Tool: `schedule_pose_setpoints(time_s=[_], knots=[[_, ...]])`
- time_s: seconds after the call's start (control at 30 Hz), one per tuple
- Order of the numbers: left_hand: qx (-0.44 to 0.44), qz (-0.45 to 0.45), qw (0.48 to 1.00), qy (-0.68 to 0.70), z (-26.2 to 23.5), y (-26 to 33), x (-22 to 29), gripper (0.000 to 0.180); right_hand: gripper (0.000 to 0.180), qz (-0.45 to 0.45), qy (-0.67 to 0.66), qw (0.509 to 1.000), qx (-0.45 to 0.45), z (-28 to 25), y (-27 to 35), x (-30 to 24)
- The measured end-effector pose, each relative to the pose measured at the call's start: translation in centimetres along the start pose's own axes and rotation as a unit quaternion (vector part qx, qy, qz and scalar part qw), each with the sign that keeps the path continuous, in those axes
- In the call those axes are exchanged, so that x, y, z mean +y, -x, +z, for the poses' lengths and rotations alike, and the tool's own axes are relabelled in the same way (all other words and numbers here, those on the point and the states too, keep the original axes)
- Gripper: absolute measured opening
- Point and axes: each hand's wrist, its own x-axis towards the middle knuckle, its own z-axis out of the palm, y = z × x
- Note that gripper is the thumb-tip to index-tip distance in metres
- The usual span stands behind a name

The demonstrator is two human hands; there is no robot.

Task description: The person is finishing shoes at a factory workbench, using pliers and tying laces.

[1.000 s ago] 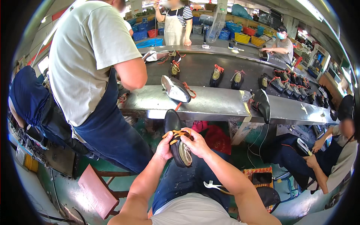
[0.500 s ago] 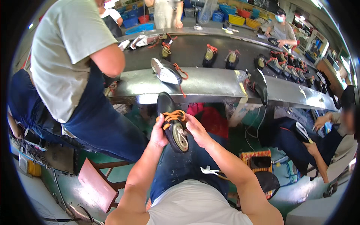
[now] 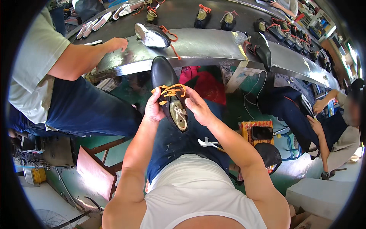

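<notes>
Left hand (image 3: 153, 110) wrapped around the near side of a black shoe (image 3: 167, 91), fingers closed on its upper, thumb up beside the orange lace (image 3: 169, 91). Right hand (image 3: 198, 108) pressed to the shoe's other side, fingers curled at the lace ends, holding both shoe and lace. Shoe held above the lap, toe pointing to 12 o'clock, heel toward the body, a pale metal-capped last (image 3: 179, 115) showing in the opening. Lace crossed over the top of the shoe, between the two thumbs. At 6 o'clock from the shoe, dark blue trousers (image 3: 179, 143) and a white shirt (image 3: 198, 194); a small white tool (image 3: 207, 143) lying on the right thigh, just beside the right forearm. At 12 o'clock, a curved shiny metal bench (image 3: 213, 47), its edge just past the toe of the shoe. On the bench at 11 o'clock, a second shoe on its side, white sole (image 3: 150, 36) outward, with orange lace trailing. At 1 o'clock, another black shoe (image 3: 263, 49) leaning on the bench edge, and further shoes (image 3: 202, 17) with orange laces lined up behind on a dark belt. At 9 o'clock, a seated person in a pale shirt and jeans (image 3: 80, 110), one hand (image 3: 116, 44) resting on the bench. At 3 o'clock, another seated person (image 3: 335, 129), well apart. At 4 o'clock, a patterned box (image 3: 259, 131) on the green floor.
</notes>
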Motion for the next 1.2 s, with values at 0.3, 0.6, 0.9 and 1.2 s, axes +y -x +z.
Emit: schedule_pose_setpoints(time_s=[0.3, 0.6, 0.9, 1.2], knots=[[-0.029, -0.081, 0.996, -0.009, -0.7, 0.5, -2.0, 0.055, 0.021, -0.108, 0.122, 0.978, 0.128, -0.8, 2.6, -0.2], [-0.026, -0.291, 0.949, -0.118, -1.5, 1.9, -9.3, 0.068, 0.018, 0.049, -0.218, 0.967, 0.123, -2.2, 8.2, -5.6], [0.093, -0.091, 0.636, -0.761, 2.7, 5.3, -6.8, 0.059, 0.021, 0.168, -0.208, 0.952, 0.151, -2.5, 8.8, -7.5], [0.126, -0.142, 0.821, -0.539, -1.6, 3.9, -8.8, 0.045, 0.022, 0.192, -0.193, 0.955, 0.115, -3.2, 6.6, -8.0]])
